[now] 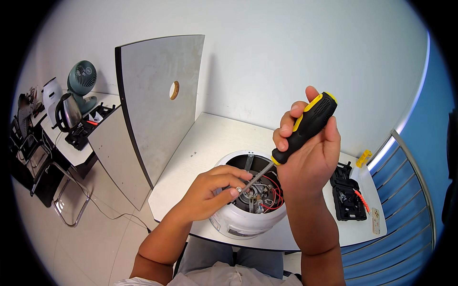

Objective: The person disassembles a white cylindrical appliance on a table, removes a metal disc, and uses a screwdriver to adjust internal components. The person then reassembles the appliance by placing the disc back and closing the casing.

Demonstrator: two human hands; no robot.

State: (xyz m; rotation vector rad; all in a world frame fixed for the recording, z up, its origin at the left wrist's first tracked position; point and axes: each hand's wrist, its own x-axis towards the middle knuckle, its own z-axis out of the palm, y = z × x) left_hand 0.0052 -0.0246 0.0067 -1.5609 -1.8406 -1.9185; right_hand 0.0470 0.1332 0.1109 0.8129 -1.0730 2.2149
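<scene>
My right hand (310, 157) is wrapped round the black and yellow handle of a screwdriver (305, 127), whose shaft slants down to the left. Close to its tip, my left hand (210, 190) has thumb and forefinger closed on a small round metal piece (239, 189), perhaps a screw or nut. Both hands are above a round white appliance housing (241, 226), open at the top. Inside it red wires (273, 202) and metal parts are visible. The left hand covers part of the near left rim.
On the right of the white table (191, 143) lies an opened black tool case (350, 205), near a yellow object (363, 158). A grey partition (160, 100) stands at left. Beyond it are a kettle (71, 112) and fan (82, 78). Metal railing (420, 181) runs along the right.
</scene>
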